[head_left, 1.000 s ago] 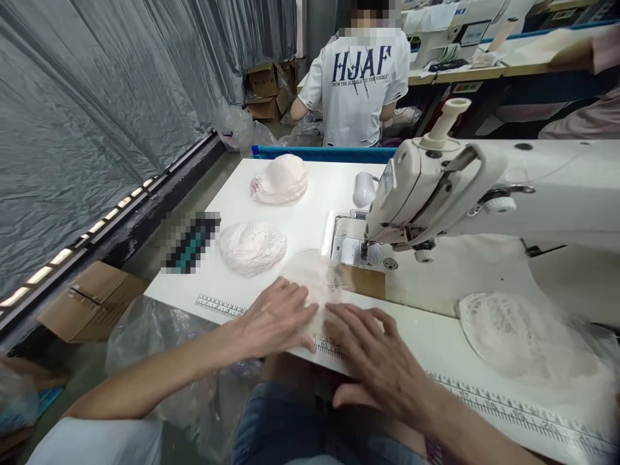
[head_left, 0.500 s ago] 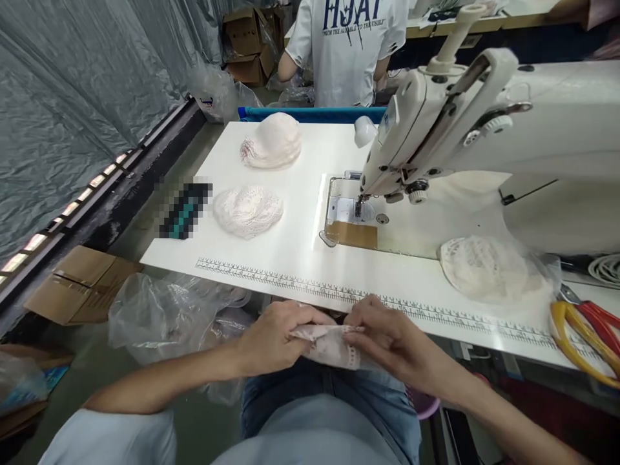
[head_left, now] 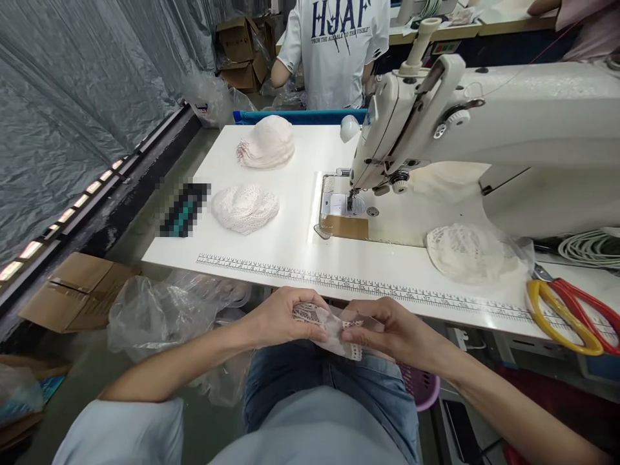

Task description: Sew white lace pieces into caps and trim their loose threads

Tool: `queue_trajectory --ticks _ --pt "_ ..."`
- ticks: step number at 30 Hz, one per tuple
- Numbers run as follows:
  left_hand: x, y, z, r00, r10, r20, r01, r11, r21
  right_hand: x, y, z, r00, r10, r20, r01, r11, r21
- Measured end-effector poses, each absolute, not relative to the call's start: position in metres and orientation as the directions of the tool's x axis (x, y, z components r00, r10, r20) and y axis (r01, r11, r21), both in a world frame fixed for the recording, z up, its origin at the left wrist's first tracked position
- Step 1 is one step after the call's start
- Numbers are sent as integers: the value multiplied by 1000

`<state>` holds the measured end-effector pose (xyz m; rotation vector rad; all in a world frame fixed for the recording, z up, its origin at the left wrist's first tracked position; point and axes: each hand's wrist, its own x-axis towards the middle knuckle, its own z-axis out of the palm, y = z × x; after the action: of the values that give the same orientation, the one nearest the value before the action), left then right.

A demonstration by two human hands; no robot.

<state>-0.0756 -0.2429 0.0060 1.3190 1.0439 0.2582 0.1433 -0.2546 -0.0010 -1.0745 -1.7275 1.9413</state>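
Between my two hands, just below the table's front edge, is a piece of white lace fabric (head_left: 334,332). My left hand (head_left: 288,318) pinches its left side, thumb on top, with patterned lace showing by the fingers. At the right side of the cloth, the thumb and fingers of my right hand (head_left: 382,329) are closed on it. Beyond my hands lie a folded lace piece (head_left: 245,208) and a pale gathered one (head_left: 267,142) on the white table. A stack of cream lace pieces (head_left: 472,253) rests at the right.
A sewing machine (head_left: 411,129) stands on the table (head_left: 295,239), which has a printed ruler strip (head_left: 358,285). Yellow- and red-handled scissors (head_left: 564,316) lie at the right edge. Plastic bags (head_left: 159,316) and a cardboard box (head_left: 80,290) are on the left. Across the table is a person (head_left: 339,58).
The lace fabric has been turned and bunched, so more patterned lace shows by my left hand. My left thumb now lies over the cloth. The view has shifted slightly right.
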Motion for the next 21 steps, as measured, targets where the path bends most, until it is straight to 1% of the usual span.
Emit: queue_trajectory --ticks 3,5,8,10,11,13,15,17,19,20,21 --pt "-74 -243 5 544 682 -490 384 317 867 143 -253 -2 -616 714 -333 241 -232 -942" --pt "-75 -242 1 534 693 -484 343 345 873 143 -254 -4 -584 728 -358 253 -256 -933" --pt "-76 -241 -2 527 736 -426 296 311 903 144 -254 -6 -558 739 -377 247 -286 -926" --pt "-78 -237 0 513 771 -377 334 225 915 143 -252 -4 -564 739 -369 242 -280 -929" --pt "-79 -233 4 502 787 -358 367 181 912 142 -250 -3 -566 745 -353 251 -252 -934" --pt "-82 -222 14 485 811 -326 434 101 895 139 -243 2 -560 774 -295 291 -150 -945" --pt "-85 -201 27 500 815 -293 494 10 870 134 -231 7 -537 818 -205 321 -26 -947" --pt "-86 -169 40 544 804 -240 551 -127 825 127 -215 11 -513 848 -137 306 32 -951" --pt "-80 -128 49 595 784 -175 591 -280 756 122 -196 11 -491 857 -156 290 -8 -957" --pt "-75 -106 52 637 757 -147 590 -356 724 122 -185 9 -493 848 -196 309 -40 -950" --pt "-69 -84 52 688 710 -149 589 -426 687 124 -174 5 -488 841 -234 361 -49 -931"
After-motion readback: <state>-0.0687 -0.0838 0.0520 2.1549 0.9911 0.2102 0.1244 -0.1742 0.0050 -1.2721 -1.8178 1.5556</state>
